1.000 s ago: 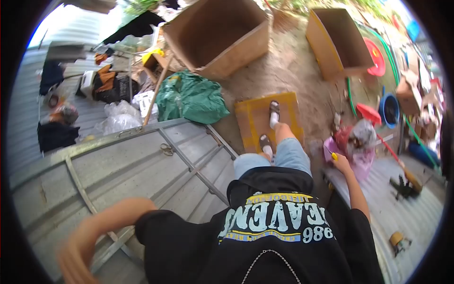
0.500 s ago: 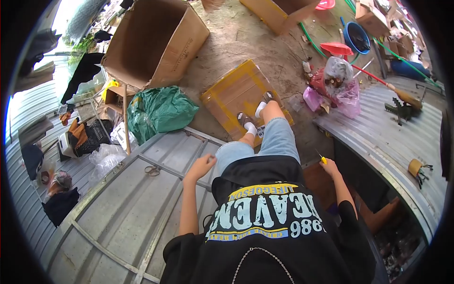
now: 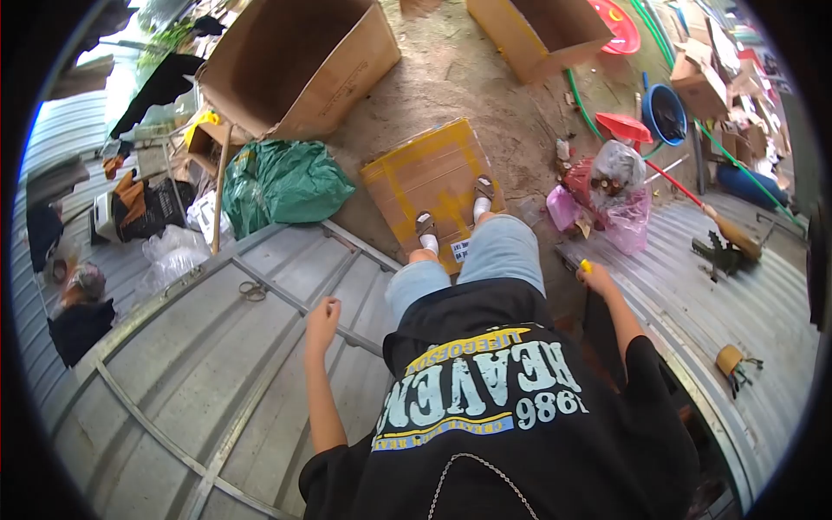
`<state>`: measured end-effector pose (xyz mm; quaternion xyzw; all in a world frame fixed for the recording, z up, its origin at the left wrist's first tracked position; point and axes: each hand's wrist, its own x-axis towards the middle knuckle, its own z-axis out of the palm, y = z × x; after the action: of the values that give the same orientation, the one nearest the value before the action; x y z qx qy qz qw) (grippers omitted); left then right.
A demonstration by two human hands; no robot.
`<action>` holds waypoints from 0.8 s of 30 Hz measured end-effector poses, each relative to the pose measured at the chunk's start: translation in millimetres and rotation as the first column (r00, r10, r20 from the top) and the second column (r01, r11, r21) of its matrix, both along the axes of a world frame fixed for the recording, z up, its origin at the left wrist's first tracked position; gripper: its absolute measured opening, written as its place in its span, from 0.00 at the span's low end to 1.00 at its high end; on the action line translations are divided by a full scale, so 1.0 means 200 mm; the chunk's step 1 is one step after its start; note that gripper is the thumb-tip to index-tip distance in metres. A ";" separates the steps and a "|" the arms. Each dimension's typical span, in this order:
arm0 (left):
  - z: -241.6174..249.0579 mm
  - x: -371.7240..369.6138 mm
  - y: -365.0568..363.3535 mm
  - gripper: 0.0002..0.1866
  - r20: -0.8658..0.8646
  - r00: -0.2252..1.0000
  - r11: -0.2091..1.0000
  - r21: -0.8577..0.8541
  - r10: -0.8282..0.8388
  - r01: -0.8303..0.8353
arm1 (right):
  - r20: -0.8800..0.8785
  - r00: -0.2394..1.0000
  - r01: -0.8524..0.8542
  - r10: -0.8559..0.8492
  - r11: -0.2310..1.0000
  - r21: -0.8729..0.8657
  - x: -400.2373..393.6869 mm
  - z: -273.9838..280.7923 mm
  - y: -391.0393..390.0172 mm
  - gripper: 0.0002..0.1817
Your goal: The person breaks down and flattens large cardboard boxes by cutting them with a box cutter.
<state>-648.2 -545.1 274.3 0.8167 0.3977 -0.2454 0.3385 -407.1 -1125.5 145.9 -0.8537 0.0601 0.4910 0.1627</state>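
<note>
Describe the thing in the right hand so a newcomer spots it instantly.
Find the black T-shirt with large pale lettering across the lower middle. Go up and right to the bare right hand, curled around a small, bright yellow handle. Its vivid yellow sets it apart from the dull grey corrugated metal sheet nearby.

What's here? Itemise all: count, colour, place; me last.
Big box: 1, brown, top
Small box: 1, brown, top
Cardboard: 1, brown, underfoot
Sack: 1, green, left
Panel: 1, grey, left
Sheeting: unclear, grey, sides
Basin: 1, blue, right
Dustpan: 1, red, right
Broom: 1, red-handled, right
Bags: unclear, pink, right
Hose: unclear, green, right
Clutter: uncountable, mixed, edges
Tool: 1, yellow, held
Sandals: 2, brown, on cardboard
Shirt: 1, black, bottom
Left hand: 1, near panel
Right hand: 1, holding tool
</note>
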 end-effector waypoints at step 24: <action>-0.15 -0.29 -0.31 0.12 -0.032 0.986 0.977 -0.130 0.165 -0.168 | -0.046 0.991 -0.118 0.122 0.989 0.083 0.22 0.02 0.20 0.13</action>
<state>-705.3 -607.8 243.9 0.7536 0.4512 -0.2507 0.4070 -363.0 -1086.4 149.7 -0.8358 -0.0072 0.5234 0.1655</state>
